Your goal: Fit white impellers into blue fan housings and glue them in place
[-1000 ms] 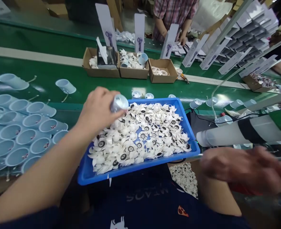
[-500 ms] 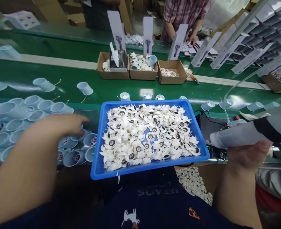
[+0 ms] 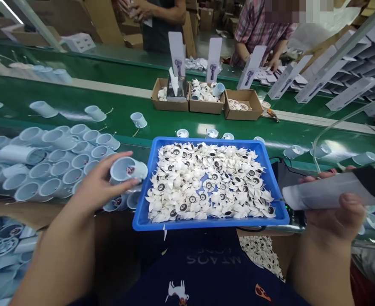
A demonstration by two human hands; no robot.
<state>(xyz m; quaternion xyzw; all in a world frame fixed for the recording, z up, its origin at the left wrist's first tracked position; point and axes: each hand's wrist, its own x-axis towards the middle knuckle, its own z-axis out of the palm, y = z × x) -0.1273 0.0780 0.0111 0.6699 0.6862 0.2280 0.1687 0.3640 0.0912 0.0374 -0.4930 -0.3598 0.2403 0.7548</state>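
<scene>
Left hand clamped on pale-blue plastic cup, right hand wrapped round translucent white cylinder (blue plastic tray between).

A glossy green worktop stretches across, catching white light; behind it, brown cartons stand stacked beside grey floor

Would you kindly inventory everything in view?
tray: one, blue, front centre
fan wheels: many, white, in tray and lower right
held cup: one, light blue, left of tray
other cups: dozens, light blue, mostly left
tool: one, whitish, right of tray
row of cardboard boxes: three, brown, beyond tray
tissue box: one, black, at leftmost one
cartons: several, white, far side
bench: one, green, across view
co-workers: two, plaid and dark clothes, far side
left hand: one, bare, around held cup
right hand: one, bare, around tool
</scene>
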